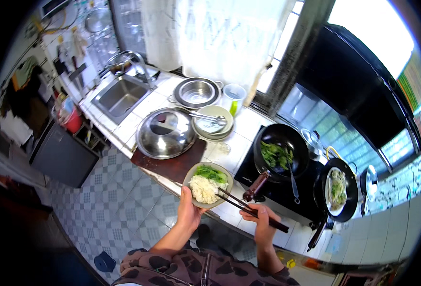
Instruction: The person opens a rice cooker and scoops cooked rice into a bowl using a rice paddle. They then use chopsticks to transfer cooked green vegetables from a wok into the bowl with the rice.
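Observation:
My left hand (190, 211) holds a light-coloured bowl (188, 176) by its rim and underside, near the counter's front edge. White rice (203, 189) fills the near part of the bowl, and green leafy vegetables (211, 173) lie at the far side. In my right hand (263, 218) is a pair of dark chopsticks (244, 209), their tips reaching into the bowl at the rice. Just beyond the chopsticks is the brown handle (257, 186) of a black wok (300, 150) on the stove. Cooked greens (275, 154) and a metal spatula (294, 186) are in that wok.
A second black pan (353, 195) holds a plate of food (337, 193) at the right. A domed metal lid (165, 139) rests on a dark cutting board (185, 161). Behind are stacked bowls (214, 133), a metal pot (196, 92), a plastic cup (234, 93) and a sink (123, 96).

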`<state>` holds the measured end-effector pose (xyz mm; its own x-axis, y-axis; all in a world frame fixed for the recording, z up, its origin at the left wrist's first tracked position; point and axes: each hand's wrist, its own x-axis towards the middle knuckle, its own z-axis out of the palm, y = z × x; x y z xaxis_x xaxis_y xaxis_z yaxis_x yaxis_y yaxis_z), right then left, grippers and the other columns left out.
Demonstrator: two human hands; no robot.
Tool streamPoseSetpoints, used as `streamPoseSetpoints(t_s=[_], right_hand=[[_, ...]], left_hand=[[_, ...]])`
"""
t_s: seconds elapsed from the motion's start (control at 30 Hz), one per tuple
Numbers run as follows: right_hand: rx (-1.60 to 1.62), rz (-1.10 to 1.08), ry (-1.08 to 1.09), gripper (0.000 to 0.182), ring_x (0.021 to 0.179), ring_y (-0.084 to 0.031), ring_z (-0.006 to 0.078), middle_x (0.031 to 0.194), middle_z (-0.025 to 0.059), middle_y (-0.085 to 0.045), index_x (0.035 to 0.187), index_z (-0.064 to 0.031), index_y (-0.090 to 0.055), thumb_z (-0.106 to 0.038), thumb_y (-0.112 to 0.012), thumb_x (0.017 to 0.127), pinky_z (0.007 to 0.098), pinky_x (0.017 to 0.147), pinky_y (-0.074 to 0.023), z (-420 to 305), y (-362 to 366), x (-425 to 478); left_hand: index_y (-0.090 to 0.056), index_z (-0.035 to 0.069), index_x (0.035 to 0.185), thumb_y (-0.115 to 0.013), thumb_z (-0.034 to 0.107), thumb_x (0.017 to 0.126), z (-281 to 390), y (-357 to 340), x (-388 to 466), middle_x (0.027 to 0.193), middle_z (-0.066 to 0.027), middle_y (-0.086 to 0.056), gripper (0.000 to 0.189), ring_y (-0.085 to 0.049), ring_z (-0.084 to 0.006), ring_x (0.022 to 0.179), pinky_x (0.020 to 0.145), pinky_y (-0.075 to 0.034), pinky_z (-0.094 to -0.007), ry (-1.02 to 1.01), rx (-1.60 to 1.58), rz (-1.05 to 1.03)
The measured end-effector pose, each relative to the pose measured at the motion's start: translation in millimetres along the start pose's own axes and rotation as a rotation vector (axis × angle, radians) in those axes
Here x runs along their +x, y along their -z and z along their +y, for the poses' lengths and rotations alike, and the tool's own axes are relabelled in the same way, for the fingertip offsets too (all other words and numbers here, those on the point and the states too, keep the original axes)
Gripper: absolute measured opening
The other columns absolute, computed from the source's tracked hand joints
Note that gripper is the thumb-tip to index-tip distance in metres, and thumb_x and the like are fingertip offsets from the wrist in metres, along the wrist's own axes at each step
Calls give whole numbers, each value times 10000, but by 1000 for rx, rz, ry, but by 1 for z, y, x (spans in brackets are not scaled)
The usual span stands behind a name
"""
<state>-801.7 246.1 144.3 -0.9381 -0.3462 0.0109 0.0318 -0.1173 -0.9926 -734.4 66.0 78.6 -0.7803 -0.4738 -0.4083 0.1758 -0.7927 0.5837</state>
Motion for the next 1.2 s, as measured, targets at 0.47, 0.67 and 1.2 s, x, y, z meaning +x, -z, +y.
streamPoseSetpoints(t_s=[0.47,0.67,1.2], right_hand=[[148,-791,-107,518,751,-596,197,987,129,-518,1275,42,-341,-230,-517,871,282,610,-534,36,-280,-90],[-168,-1377,-339,629,770,-589,140,944,118,-571,1268,-5,-366,-19,-679,723,241,624,-507,86,-415,-201],[-1631,-3049,300,942,1163,-446,348,1261,235,-455,1334,44,-284,-506,-690,687,365,956,-364,253,-696,-335]], left_hand=[[-266,131,1341,-356,370,949,182,178,-161,1227,-69,-450,468,-516,-157,1048,779,-516,-328,-669,-140,420],[-260,128,1348,-368,347,953,262,313,-285,1196,-65,-463,465,-535,-140,1000,738,-519,-293,-830,-376,666],[-295,68,1309,-314,380,958,253,392,-564,1262,-106,-430,470,-457,-216,1151,923,-431,-384,-1626,-526,1582]])
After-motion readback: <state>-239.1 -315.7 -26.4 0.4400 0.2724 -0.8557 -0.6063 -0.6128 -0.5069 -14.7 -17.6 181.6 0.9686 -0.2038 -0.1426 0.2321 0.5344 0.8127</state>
